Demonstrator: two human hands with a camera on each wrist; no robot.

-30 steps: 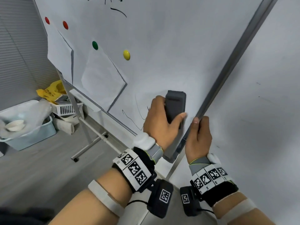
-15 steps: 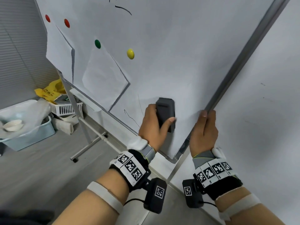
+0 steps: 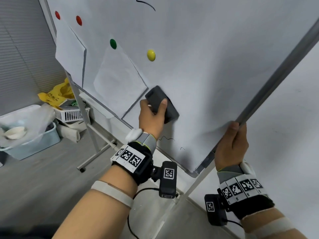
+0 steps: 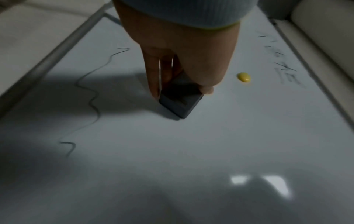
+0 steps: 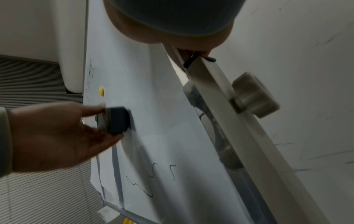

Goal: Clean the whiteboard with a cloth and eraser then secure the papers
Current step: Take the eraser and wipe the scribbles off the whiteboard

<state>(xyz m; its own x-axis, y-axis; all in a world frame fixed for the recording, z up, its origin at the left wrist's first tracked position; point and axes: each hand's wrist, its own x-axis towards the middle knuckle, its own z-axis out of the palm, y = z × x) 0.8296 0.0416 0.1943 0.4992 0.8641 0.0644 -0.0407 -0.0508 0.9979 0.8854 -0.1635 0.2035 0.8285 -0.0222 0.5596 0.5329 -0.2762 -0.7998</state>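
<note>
Eraser (image 3: 161,104), dark grey, one, gripped in left hand (image 3: 151,118), pressed flat on whiteboard (image 3: 207,66) beside lower sheet. Right hand (image 3: 231,147) clasped round board's edge frame. Two papers (image 3: 119,80); four magnets: two red, one green (image 3: 113,43), one yellow (image 3: 151,55).

The left hand (image 3: 152,116) grips the eraser (image 3: 162,104) between thumb and fingers; the right hand (image 3: 230,145) curls round the board's edge (image 3: 269,90).

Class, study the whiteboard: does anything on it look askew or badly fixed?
Yes. The paper under the green magnet hangs tilted, held at one corner only; the yellow magnet beside it holds nothing. Squiggles remain below the eraser.
</note>
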